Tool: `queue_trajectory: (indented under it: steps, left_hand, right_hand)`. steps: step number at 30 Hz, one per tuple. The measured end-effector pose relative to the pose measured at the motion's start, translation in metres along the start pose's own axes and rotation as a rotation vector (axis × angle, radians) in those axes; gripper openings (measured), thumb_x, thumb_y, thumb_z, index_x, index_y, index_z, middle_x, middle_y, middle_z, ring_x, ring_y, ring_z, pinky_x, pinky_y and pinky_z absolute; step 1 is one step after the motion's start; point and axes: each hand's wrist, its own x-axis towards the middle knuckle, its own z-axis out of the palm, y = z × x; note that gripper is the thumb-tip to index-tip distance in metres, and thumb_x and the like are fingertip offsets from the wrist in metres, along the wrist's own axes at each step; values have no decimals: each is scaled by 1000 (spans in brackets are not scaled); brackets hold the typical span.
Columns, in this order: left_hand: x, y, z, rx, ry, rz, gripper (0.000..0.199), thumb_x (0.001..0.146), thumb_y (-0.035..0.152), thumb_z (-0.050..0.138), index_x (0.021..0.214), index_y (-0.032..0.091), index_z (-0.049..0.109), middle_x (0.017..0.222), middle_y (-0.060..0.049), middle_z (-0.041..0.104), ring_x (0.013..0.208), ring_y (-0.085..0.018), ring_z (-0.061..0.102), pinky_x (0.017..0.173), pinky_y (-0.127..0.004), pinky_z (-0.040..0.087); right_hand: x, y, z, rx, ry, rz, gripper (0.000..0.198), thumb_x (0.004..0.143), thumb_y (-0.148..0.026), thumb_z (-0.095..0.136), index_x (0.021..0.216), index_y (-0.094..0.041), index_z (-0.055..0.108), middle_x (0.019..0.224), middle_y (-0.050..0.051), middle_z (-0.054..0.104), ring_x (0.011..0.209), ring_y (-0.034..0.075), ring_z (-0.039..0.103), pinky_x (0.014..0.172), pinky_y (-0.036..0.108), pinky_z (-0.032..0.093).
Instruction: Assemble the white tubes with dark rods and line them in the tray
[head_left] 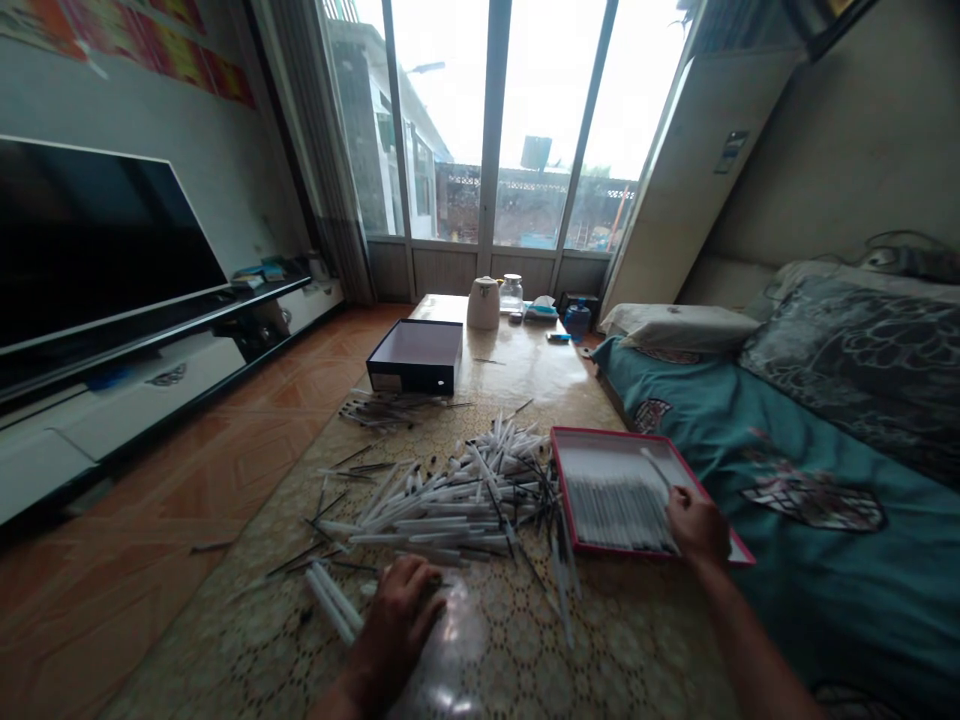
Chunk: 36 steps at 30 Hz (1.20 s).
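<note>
My right hand (696,525) is closed on a slim pen (656,467), which points up and left over the right part of a shallow red-rimmed box lid (611,440). Inside that lid, a row of similar pens (619,510) lies side by side. My left hand (405,605) rests low over the table with its fingers curled together; whatever they hold is hidden. Just beyond it spreads a heap of white pen barrels (442,510) mixed with thin dark rods (495,500). Two white barrels (331,600) lie left of my left hand.
A dark open box (416,365) stands farther along the patterned table (525,670), with dark sticks (390,408) before it. A pale kettle (484,303), a glass jar (511,290) and a tissue pack (541,310) occupy the far end. A teal-covered couch (697,400) borders the right side.
</note>
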Motion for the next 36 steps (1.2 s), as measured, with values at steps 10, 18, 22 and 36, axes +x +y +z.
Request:
queue_trajectory:
  steps: [10, 18, 22, 36]
  left_hand:
    - [3, 2, 2, 6, -6, -10, 18, 88, 34, 48, 88, 22, 62, 95, -7, 61, 91, -23, 56, 83, -41, 46]
    - [2, 2, 1, 2, 12, 6, 15, 86, 32, 51, 87, 23, 62, 93, -6, 62, 90, -23, 57, 81, -38, 47]
    - [1, 3, 1, 0, 11, 2, 14, 87, 31, 51, 86, 23, 62, 94, -6, 62, 90, -22, 57, 81, -37, 47]
    - [-1, 11, -3, -31, 57, -19, 12, 86, 28, 50, 87, 21, 60, 91, -8, 63, 89, -24, 57, 81, -40, 47]
  right_hand:
    - [29, 43, 22, -175, -115, 31, 31, 79, -23, 46, 81, -10, 75, 82, 22, 71, 78, 32, 68, 63, 34, 45]
    - [36, 32, 45, -201, -76, -164, 44, 85, -32, 40, 120, -17, 62, 119, 16, 62, 107, 30, 57, 83, 39, 44]
    - [37, 6, 63, -224, -103, -416, 47, 87, -39, 39, 131, -26, 51, 136, 6, 50, 125, 26, 42, 98, 42, 33]
    - [27, -31, 59, -168, 14, -498, 43, 85, -39, 45, 118, -14, 58, 125, 16, 55, 114, 29, 49, 94, 44, 37]
